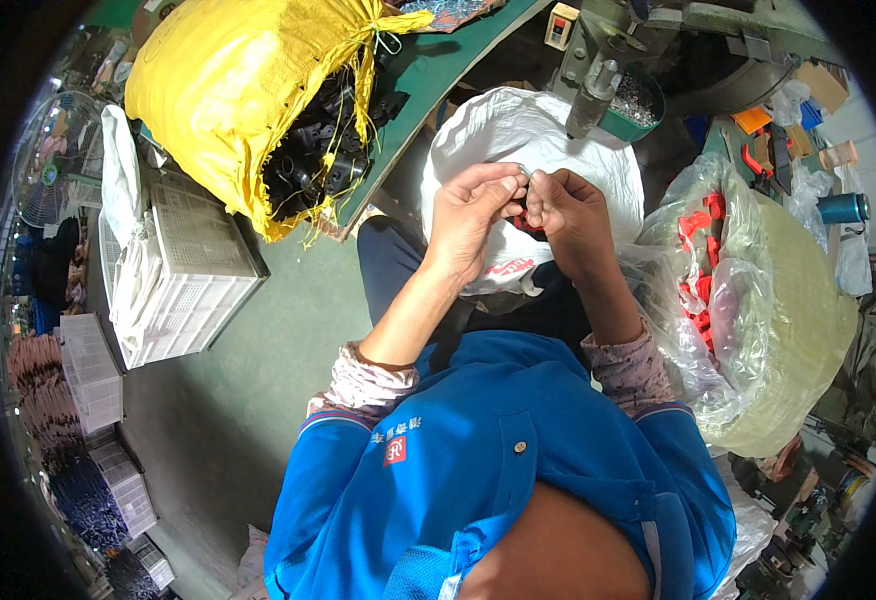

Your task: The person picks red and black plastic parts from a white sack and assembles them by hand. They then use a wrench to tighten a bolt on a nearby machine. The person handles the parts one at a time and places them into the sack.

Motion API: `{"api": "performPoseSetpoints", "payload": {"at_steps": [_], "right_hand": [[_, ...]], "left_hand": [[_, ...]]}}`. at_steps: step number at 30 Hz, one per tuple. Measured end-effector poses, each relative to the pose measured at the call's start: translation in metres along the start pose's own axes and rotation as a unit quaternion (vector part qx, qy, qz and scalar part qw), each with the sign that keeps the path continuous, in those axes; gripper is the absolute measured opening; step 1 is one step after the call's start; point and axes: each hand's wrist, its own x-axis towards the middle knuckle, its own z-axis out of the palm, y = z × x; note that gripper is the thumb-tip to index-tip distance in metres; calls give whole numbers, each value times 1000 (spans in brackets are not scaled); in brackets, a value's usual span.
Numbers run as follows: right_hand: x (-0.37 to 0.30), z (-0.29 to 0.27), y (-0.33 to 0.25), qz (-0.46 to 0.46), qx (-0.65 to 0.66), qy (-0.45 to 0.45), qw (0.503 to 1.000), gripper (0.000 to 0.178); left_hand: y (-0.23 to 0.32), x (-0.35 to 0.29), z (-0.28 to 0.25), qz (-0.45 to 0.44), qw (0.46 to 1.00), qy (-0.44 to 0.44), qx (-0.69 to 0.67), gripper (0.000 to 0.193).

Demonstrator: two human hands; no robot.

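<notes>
My left hand (476,212) and my right hand (570,215) meet over the mouth of a white woven sack (473,120) in front of my lap. Both hands are closed in a pinch, thumbs against fingertips. Between them is a small, ring-like metallic piece (525,172), largely covered by the fingers; its kind is too small to make out. Some red and black pieces (526,222) show in the sack just below my hands. Beyond my right hand, a metal machine spindle (591,100) points down toward the sack's far edge.
A yellow sack (228,90) spilling black parts (323,150) lies on the green table (438,70) at far left. A green bin (638,110) of small metal bits stands beside the machine. A clear plastic bag (738,300) with red parts is at right, a white crate (193,260) at left.
</notes>
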Motion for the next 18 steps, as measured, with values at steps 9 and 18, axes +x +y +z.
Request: {"api": "performPoseSetpoints", "payload": {"at_steps": [9, 18], "right_hand": [[0, 3, 4, 64, 107, 17, 992, 11], [0, 4, 11, 40, 62, -2, 997, 13]], "left_hand": [[-1, 0, 0, 25, 999, -17, 15, 22], [-4, 2, -4, 34, 997, -63, -2, 28]]}}
